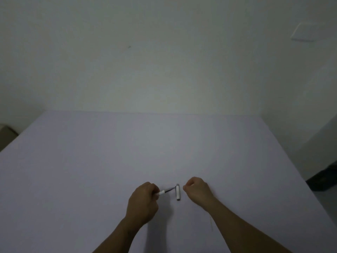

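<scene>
My left hand grips a small pen-like stick with a white barrel and a dark tip that points right. Just right of that tip a short white and grey cylinder lies on the pale lilac table, perhaps a cap; the dark tip reaches its top end. My right hand hovers or rests just right of the cylinder with its fingers curled in, and I see nothing in it. Whether it touches the cylinder is unclear.
The table runs to a white wall at the back. Its right edge drops to a floor with a dark object. A brown box shows past the left edge. A pale rectangular plate is on the wall, upper right.
</scene>
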Available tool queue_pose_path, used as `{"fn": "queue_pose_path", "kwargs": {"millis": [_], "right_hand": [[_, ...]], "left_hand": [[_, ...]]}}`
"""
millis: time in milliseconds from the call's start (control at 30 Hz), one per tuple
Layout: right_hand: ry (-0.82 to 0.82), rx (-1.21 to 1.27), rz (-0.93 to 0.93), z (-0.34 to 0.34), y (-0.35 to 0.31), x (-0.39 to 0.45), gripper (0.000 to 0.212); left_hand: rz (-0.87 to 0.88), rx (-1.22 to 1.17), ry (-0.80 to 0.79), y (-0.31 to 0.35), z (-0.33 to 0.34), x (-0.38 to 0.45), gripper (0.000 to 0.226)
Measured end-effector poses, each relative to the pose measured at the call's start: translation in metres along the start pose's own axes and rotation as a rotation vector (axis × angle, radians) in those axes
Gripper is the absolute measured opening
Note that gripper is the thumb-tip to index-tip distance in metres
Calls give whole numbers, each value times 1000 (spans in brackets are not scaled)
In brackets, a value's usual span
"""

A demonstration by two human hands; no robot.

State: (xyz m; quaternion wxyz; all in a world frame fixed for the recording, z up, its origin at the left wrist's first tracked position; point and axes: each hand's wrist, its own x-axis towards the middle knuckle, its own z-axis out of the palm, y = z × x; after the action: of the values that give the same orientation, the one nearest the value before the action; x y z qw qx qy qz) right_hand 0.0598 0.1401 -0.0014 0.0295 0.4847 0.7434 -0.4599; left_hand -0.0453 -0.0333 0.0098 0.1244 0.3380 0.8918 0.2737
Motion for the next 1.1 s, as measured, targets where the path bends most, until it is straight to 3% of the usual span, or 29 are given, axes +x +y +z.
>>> {"fn": "queue_pose_path", "kwargs": {"millis": [200, 333, 600, 700, 767, 900, 1100], "right_hand": [[31, -193, -158, 23, 1, 11, 33], [25, -321, -244, 36, 4, 17, 18], [-20, -404, -251, 38, 3, 15, 18], [-2, -260, -166, 30, -3, 13, 12], [24, -33, -95, 24, -12, 10, 4], [4, 458, -32, 5, -43, 0, 13], [32, 665, -69, 5, -67, -22, 18]], "left_hand": [[-170, -68, -4, 0, -1, -6, 7], [-266, -153, 25, -3, -4, -9, 7], [-306, -200, -6, -14, -10, -8, 6], [-286, -216, -5, -18, -15, -2, 7], [-269, -229, -9, -19, -18, 2, 8], [-215, -248, -21, -21, -23, 9, 12], [-150, -270, -41, -27, -26, 15, 12]]}}
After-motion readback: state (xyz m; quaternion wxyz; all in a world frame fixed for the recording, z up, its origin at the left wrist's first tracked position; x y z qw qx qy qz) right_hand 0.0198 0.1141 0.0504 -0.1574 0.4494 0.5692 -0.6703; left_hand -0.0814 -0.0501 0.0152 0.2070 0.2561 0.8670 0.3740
